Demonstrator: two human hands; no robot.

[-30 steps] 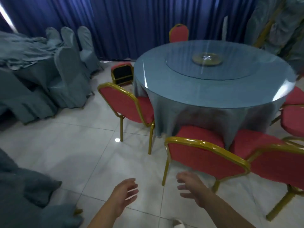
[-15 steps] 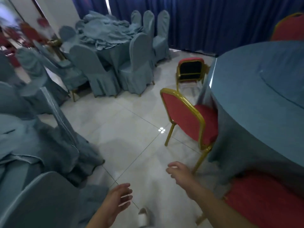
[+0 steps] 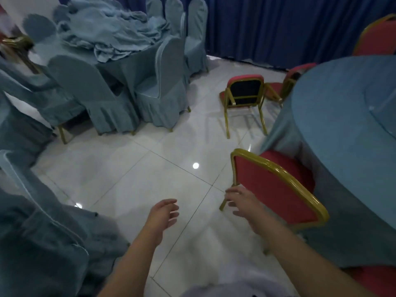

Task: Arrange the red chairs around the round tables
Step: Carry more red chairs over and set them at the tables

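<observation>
- At the right of the frame stands the round table (image 3: 342,129) with a blue-grey cloth; only its left part shows, the rest is cut by the frame edge.
- A red chair (image 3: 276,189) with gold frame stands in the lower right, its seat pushed partly under the cloth. I judge this one as already in place.
- In the upper middle right a tipped red chair (image 3: 244,93) lies on the floor with its dark underside and legs turned to the camera, near the table but not seated at it. This one is left to do, in my judgement.
- Behind it another red chair (image 3: 297,76) is half hidden by the table edge; I cannot tell if it stands properly.
- A far red chair (image 3: 379,39) shows at the upper right edge, beyond the table.
- The left hand (image 3: 162,217) hangs over the white tiled floor (image 3: 128,179) in the lower middle, fingers loosely curled and apart, holding nothing.
- The right hand (image 3: 244,204) is just beside the back leg of the near chair, fingers spread and empty; contact with the leg I cannot confirm.
- The upper left holds covered chairs (image 3: 162,82) around a second table (image 3: 107,39) piled with cloths; whether red chairs are under the covers is not visible.
- The left edge is blurred and hard to read.
</observation>
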